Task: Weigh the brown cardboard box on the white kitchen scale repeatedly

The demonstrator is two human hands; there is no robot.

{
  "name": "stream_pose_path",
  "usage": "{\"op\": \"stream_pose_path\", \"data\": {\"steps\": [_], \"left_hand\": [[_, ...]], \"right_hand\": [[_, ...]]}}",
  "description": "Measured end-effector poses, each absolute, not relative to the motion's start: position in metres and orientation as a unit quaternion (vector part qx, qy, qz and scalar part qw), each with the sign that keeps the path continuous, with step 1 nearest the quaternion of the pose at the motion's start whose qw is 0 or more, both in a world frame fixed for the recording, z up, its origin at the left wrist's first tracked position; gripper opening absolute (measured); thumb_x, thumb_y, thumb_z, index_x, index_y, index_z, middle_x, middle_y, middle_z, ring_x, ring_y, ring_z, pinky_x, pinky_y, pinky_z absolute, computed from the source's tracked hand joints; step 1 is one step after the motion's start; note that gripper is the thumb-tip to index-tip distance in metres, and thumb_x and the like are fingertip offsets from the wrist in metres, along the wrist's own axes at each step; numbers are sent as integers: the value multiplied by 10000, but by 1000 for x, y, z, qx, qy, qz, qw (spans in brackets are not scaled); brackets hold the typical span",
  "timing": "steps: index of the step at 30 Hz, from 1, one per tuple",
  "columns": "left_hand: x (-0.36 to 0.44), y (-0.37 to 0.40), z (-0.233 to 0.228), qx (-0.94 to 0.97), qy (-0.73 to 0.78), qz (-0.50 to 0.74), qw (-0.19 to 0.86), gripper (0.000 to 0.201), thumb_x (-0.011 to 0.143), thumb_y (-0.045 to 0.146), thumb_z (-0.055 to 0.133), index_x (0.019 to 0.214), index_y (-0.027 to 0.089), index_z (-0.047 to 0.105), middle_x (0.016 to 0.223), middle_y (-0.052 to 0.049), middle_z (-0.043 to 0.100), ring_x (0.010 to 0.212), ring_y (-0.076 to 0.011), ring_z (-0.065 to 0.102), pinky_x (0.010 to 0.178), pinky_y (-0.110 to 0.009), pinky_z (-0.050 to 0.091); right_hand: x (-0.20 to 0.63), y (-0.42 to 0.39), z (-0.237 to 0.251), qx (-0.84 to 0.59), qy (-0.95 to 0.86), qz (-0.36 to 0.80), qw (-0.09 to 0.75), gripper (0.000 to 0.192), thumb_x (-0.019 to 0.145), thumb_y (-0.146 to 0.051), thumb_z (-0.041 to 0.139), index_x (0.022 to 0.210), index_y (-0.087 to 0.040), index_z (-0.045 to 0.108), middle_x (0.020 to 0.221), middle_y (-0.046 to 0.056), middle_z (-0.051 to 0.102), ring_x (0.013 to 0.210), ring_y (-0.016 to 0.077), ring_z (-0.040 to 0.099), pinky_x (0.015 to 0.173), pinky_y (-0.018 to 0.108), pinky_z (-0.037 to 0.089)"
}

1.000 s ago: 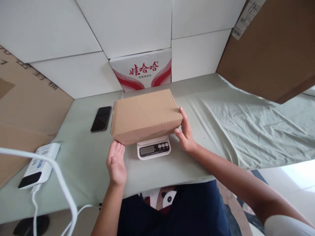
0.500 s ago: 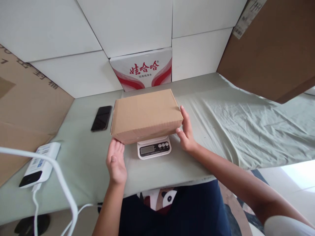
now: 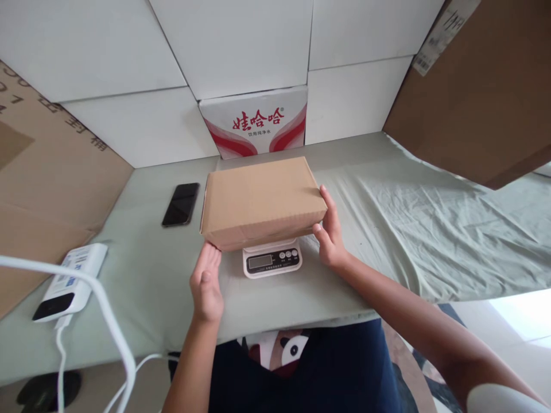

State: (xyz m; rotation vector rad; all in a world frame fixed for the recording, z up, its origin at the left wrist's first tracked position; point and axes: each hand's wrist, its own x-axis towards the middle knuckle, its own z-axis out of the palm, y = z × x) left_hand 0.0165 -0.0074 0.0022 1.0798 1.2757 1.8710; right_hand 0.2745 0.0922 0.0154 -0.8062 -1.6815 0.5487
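A closed cardboard box (image 3: 262, 201) sat on a small white scale (image 3: 272, 261) near the front edge of the bench (image 3: 146, 275), which was covered with a pale green cloth (image 3: 430, 223). The box overhung the scale on both sides, so that only the front strip with the display and buttons showed beneath it. The left hand (image 3: 206, 281) lay flat and open, fingertips up against the box's lower left front corner, its grip wide and closed on nothing. The right hand (image 3: 330, 232) cupped the box's right front corner, fingers up along the side and thumb at the front edge, a loose grip resting on the cardboard rather than clamping it. A black phone (image 3: 181, 204) lay flat to the left of the box, well apart from it. Farther left, a white power bank (image 3: 69, 281) lay near the bench edge with a white cable (image 3: 107, 321) running from it. A red-and-white carton (image 3: 257, 123) stood against the wall just behind the box.
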Motion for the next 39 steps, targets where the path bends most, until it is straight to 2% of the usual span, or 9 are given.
{"op": "stream_pose_path", "data": {"steps": [8,12,18,21,23,28,36,39], "left_hand": [[16,-7,0,421,467,712,311,768,840,677,629,1428,183,623,1531,-170,564,1500,-388,424,1261,-545,289],[17,-2,15,436,448,724,290,746,839,670,635,1415,196,633,1536,-163,560,1496,-387,431,1257,-540,300],[3,77,47,482,430,693,319,717,830,695,637,1401,262,601,1508,-104,585,1488,-326,459,1257,-485,311],[-3,129,35,457,428,701,343,690,800,745,624,1302,271,636,1468,-109,613,1472,-312,483,1251,-492,307],[-5,149,20,430,437,703,360,705,777,745,645,1287,258,640,1473,-135,606,1480,-314,472,1246,-489,307],[-7,159,-7,394,461,698,381,725,755,756,657,1286,262,650,1483,-149,602,1485,-306,470,1225,-467,337],[-9,161,-9,389,467,692,389,688,789,732,646,1271,241,676,1417,-163,656,1397,-310,570,1184,-479,400],[-15,161,-9,390,474,688,388,687,807,722,633,1290,235,669,1465,-171,622,1424,-300,545,1197,-460,391]], "right_hand": [[273,90,14,-340,-704,262,565,710,993,-636,411,1627,-386,212,1694,12,323,1555,343,343,1248,603,369],[273,94,27,-329,-708,275,561,698,993,-631,412,1617,-391,211,1691,6,321,1558,332,346,1256,582,379],[256,148,58,-339,-708,203,585,716,1000,-675,292,1618,-365,107,1711,11,256,1606,326,236,1301,589,278],[242,191,45,-331,-702,231,587,738,985,-687,308,1604,-319,147,1711,49,259,1580,312,292,1283,545,323],[235,213,29,-338,-677,257,602,762,965,-690,351,1582,-267,209,1685,87,306,1558,310,329,1291,533,309],[232,230,7,-347,-651,303,603,703,925,-643,458,1500,-251,351,1594,98,445,1456,303,450,1279,537,317],[233,227,10,-367,-640,332,589,654,930,-582,471,1487,-254,365,1538,100,505,1372,306,534,1244,560,367],[237,230,8,-357,-641,334,591,681,932,-600,471,1513,-268,341,1600,92,447,1466,305,459,1271,546,336]]}}
